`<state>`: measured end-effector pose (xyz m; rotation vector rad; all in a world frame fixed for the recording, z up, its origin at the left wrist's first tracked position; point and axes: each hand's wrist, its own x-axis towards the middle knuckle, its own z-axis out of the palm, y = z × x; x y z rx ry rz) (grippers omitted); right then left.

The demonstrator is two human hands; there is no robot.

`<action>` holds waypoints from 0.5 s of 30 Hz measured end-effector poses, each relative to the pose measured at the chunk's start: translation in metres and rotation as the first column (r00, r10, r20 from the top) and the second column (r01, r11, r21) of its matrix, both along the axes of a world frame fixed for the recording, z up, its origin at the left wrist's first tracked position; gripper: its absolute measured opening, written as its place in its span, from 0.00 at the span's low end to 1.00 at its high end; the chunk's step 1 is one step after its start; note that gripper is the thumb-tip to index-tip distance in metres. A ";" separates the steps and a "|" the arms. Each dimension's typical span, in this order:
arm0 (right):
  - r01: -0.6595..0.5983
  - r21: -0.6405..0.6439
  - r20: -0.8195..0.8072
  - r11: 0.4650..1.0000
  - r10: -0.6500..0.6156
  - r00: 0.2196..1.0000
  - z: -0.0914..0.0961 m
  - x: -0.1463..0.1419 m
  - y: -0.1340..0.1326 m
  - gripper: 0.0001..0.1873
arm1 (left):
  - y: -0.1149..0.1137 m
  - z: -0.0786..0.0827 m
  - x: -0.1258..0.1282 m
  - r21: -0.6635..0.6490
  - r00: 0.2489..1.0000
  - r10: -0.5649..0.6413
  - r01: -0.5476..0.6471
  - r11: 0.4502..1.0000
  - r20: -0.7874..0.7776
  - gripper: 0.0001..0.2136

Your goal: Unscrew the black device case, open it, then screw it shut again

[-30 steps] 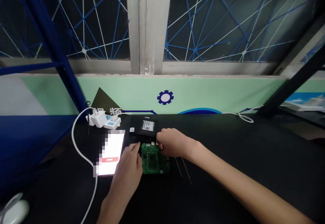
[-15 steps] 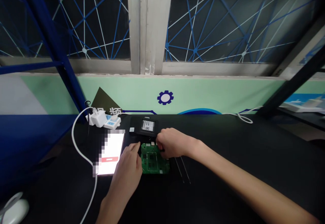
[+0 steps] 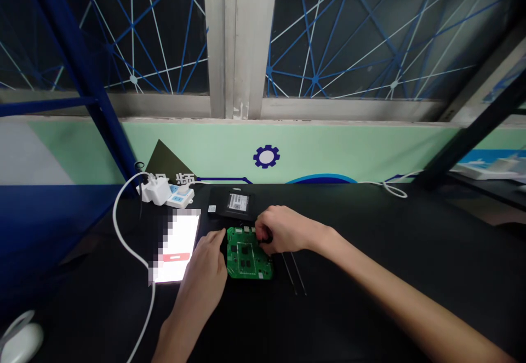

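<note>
A green circuit board (image 3: 249, 261) lies on the black table between my hands. My left hand (image 3: 209, 261) rests along the board's left edge, its fingers stretched forward and the thumb side touching the board. At the board's upper right corner is my right hand (image 3: 283, 230), its fingers curled together. Something small and dark shows by those fingertips, too hidden to name. Just right of the board, two thin metal rods (image 3: 295, 278) run side by side, their upper ends under my right hand. Behind the board sits a black plastic casing (image 3: 222, 204) bearing a white label.
A lit phone or tablet screen (image 3: 176, 250) lies left of my left hand. Farther back stands a white power strip (image 3: 179, 196) with a plugged-in adapter, and a white cable (image 3: 116, 217) loops down the left side. A white rounded object (image 3: 24, 341) sits at lower left.
The board's face looks brighter and more fully visible. My right hand has shifted slightly at its corner, showing more of the dark thing. My left hand keeps its place at the edge.
</note>
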<state>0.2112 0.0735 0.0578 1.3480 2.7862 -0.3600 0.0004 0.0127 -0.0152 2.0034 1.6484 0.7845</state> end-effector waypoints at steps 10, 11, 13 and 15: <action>-0.043 0.029 -0.241 0.999 0.049 0.969 -0.014 0.017 0.000 0.03 | 0.001 0.000 0.000 0.063 1.000 -0.012 0.012 0.998 0.006 0.23; -0.049 0.029 -0.273 0.998 0.055 0.960 -0.017 0.018 0.000 0.03 | 0.001 0.000 0.000 0.069 1.000 -0.013 0.013 0.998 0.003 0.22; -0.056 0.030 -0.326 0.998 0.063 0.943 -0.021 0.021 0.000 0.03 | 0.001 -0.001 0.001 0.078 1.000 -0.018 0.018 0.997 -0.004 0.22; -0.060 0.034 -0.359 0.998 0.068 0.931 -0.024 0.021 0.000 0.04 | 0.001 -0.001 0.001 0.078 1.000 -0.023 0.024 0.997 -0.006 0.22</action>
